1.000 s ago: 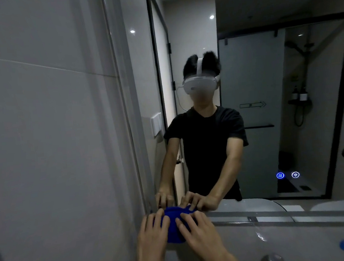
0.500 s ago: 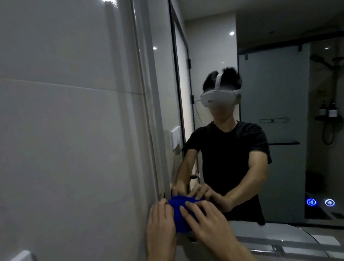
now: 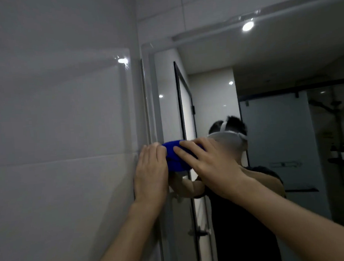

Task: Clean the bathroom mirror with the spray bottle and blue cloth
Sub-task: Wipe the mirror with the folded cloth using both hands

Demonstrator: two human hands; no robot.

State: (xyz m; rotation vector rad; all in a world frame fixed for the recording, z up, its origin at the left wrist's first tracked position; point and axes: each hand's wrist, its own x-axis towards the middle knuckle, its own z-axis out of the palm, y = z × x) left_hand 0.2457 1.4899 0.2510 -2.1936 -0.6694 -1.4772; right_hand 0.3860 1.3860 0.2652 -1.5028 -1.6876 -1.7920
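Two hands, one blue cloth (image 3: pixel 176 157), one mirror (image 3: pixel 269 122). Left hand (image 3: pixel 150 173) flat, fingers extended, pressing the cloth's left edge at the mirror's left border, next to the tiled wall (image 3: pixel 53 129). Cloth sits between both hands, against the glass. Right hand (image 3: pixel 208 165) open, fingers spread over the cloth's right side. Two bottles reflected far right of the hands, on a shower shelf (image 3: pixel 341 159).

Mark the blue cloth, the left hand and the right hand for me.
blue cloth (image 3: pixel 176 158), head view, fabric showing between the hands.
left hand (image 3: pixel 150 173), head view, back of hand.
right hand (image 3: pixel 213 165), head view, back of hand.
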